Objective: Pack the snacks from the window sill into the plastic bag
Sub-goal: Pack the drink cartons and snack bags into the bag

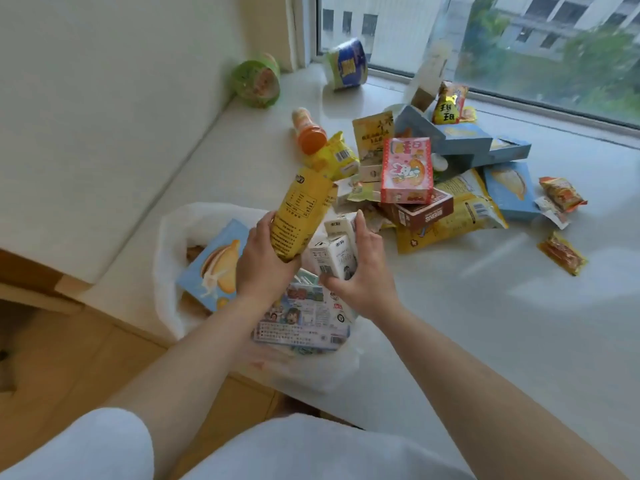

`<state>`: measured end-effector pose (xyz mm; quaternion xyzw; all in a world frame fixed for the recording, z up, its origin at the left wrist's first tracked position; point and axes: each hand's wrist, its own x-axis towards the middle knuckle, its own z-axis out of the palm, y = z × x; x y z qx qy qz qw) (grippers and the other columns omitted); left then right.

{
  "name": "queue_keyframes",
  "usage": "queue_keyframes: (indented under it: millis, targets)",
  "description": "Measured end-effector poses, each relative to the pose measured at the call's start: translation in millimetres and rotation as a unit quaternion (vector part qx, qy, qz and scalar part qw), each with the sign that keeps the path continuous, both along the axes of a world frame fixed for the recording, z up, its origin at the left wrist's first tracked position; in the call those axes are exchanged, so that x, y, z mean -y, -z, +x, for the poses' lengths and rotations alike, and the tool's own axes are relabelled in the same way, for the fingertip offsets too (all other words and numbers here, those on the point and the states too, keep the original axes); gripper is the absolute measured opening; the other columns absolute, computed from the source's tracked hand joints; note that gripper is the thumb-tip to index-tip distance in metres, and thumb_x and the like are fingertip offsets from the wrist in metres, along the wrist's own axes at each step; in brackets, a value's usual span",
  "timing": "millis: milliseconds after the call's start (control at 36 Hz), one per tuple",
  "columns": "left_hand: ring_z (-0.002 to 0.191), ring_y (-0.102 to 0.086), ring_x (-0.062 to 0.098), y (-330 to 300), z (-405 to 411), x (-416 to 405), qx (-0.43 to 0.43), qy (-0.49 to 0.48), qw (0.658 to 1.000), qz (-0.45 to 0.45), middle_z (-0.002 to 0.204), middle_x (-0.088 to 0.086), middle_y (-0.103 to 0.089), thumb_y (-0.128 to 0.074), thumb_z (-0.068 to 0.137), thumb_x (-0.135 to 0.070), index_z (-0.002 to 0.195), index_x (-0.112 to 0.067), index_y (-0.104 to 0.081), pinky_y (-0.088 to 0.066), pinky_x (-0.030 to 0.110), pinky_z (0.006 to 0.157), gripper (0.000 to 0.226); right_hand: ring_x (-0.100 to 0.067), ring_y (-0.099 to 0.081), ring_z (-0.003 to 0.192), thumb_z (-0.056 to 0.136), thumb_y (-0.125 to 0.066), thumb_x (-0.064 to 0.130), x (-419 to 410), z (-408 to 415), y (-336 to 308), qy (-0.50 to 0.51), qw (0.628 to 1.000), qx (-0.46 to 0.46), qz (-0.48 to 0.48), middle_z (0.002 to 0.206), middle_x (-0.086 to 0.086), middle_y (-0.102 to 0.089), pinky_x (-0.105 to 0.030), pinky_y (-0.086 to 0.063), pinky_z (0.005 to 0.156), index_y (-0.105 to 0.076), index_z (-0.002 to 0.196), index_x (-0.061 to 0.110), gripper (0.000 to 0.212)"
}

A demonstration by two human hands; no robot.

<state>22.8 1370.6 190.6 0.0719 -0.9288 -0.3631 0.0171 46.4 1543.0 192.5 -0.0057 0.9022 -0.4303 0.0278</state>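
Both loads directly over mouth of translucent white plastic bag (166,244), at near sill edge. Left hand (265,265) fingers wrapped on tall yellow snack packet (301,213), long axis tilted up-right. Right hand (363,268) fingers clamped on white cartons (334,251); equally near, straight drop.

Little legible; motion blur. Yellow-red packet (447,105) by the window: 2 big black Chinese chars, look like "甜甜", not certain. Brown box (424,211) under the pink-red box: white lettering on its side, upside down, unreadable. Yellow carton (300,216) in the left hand (264,260): printed table + lines of small Chinese text, too blurred. Barcodes on the white cartons (335,255), yellow bag (464,216), yellow wrapper (337,158); digits illegible.
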Motion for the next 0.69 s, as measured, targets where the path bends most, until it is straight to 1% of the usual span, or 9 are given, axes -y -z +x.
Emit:
queue_keyframes:
  millis: [56, 139, 278, 333, 444, 528, 583, 639, 694]
  targets:
    - [0.112, -0.051, 0.031, 5, -6, 30, -0.004, 0.002, 0.999, -0.046, 0.128, 0.011, -0.047, -0.074, 0.074, -0.025, 0.144, -0.023, -0.029, -0.047, 0.042, 0.086, 0.083, -0.017, -0.037, 0.121, 0.069, -0.078, 0.035, 22, -7, 3, -0.008, 1.0, 0.005, 0.02, 0.136, -0.004, -0.032, -0.032, -0.04, 0.097, 0.004, 0.15, 0.03, 0.116]
    - [0.113, -0.049, 0.033, 15, -11, 67, 0.031, 0.013, 0.988, -0.152, 0.13, 0.01, -0.045, -0.071, 0.073, -0.024, 0.147, -0.031, -0.023, -0.043, 0.045, 0.09, 0.089, -0.017, -0.038, 0.119, 0.07, -0.077, 0.036, 46, -15, 10, -0.01, 0.999, 0.016, 0.048, 0.135, -0.003, -0.033, -0.027, -0.037, 0.094, 0.004, 0.151, 0.031, 0.114]
    - [0.124, -0.039, 0.032, 40, -2, 104, 0.134, 0.077, 0.954, -0.256, 0.141, 0.006, -0.037, -0.068, 0.076, -0.036, 0.148, -0.039, -0.015, -0.035, 0.043, 0.098, 0.09, -0.019, -0.04, 0.117, 0.069, -0.075, 0.041, 66, -22, 25, -0.016, 0.99, 0.048, 0.13, 0.133, -0.004, -0.035, -0.035, -0.043, 0.094, 0.002, 0.151, 0.031, 0.113]
    - [0.127, -0.034, 0.031, 48, 6, 108, 0.134, 0.097, 0.949, -0.268, 0.144, 0.004, -0.031, -0.067, 0.076, -0.044, 0.148, -0.042, -0.008, -0.032, 0.043, 0.1, 0.093, -0.02, -0.039, 0.118, 0.068, -0.074, 0.044, 69, -19, 31, -0.011, 0.986, 0.065, 0.156, 0.134, -0.003, -0.034, -0.038, -0.044, 0.095, 0.003, 0.15, 0.032, 0.113]
    - [0.136, -0.024, 0.028, 56, 23, 102, 0.128, 0.11, 0.953, -0.25, 0.151, 0.002, -0.015, -0.063, 0.075, -0.051, 0.142, -0.05, 0.012, -0.03, 0.044, 0.1, 0.101, -0.022, -0.04, 0.119, 0.069, -0.068, 0.05, 67, -15, 42, 0.007, 0.972, 0.109, 0.208, 0.135, -0.003, -0.033, -0.043, -0.045, 0.096, 0.007, 0.149, 0.033, 0.111]
    - [0.134, -0.025, 0.031, 60, 33, 95, 0.104, 0.125, 0.951, -0.262, 0.15, 0.007, -0.015, -0.061, 0.077, -0.059, 0.136, -0.048, 0.022, -0.029, 0.046, 0.098, 0.102, -0.024, -0.037, 0.123, 0.071, -0.064, 0.054, 65, -8, 48, -0.079, 0.946, 0.16, 0.271, 0.141, -0.005, -0.029, -0.042, -0.042, 0.098, 0.004, 0.149, 0.034, 0.106]
    - [0.135, -0.024, 0.03, 59, 36, 86, 0.11, 0.133, 0.947, -0.271, 0.149, 0.01, -0.017, -0.055, 0.079, -0.063, 0.135, -0.045, 0.027, -0.028, 0.046, 0.101, 0.102, -0.024, -0.033, 0.124, 0.07, -0.062, 0.057, 68, -2, 52, -0.137, 0.925, 0.135, 0.329, 0.143, -0.005, -0.028, -0.04, -0.035, 0.101, 0.0, 0.149, 0.031, 0.104]
    - [0.134, -0.027, 0.03, 58, 39, 76, 0.12, 0.133, 0.944, -0.276, 0.147, 0.012, -0.019, -0.05, 0.079, -0.068, 0.136, -0.042, 0.029, -0.026, 0.048, 0.105, 0.101, -0.024, -0.032, 0.125, 0.069, -0.061, 0.057, 69, -1, 53, -0.14, 0.919, 0.124, 0.346, 0.143, -0.004, -0.027, -0.038, -0.032, 0.102, -0.001, 0.15, 0.03, 0.105]
    - [0.133, -0.027, 0.031, 60, 40, 72, 0.114, 0.126, 0.947, -0.271, 0.147, 0.013, -0.019, -0.048, 0.079, -0.07, 0.137, -0.041, 0.029, -0.025, 0.05, 0.107, 0.101, -0.023, -0.033, 0.125, 0.068, -0.062, 0.057, 68, -5, 53, -0.121, 0.925, 0.124, 0.339, 0.143, -0.004, -0.028, -0.037, -0.033, 0.102, 0.0, 0.15, 0.028, 0.107]
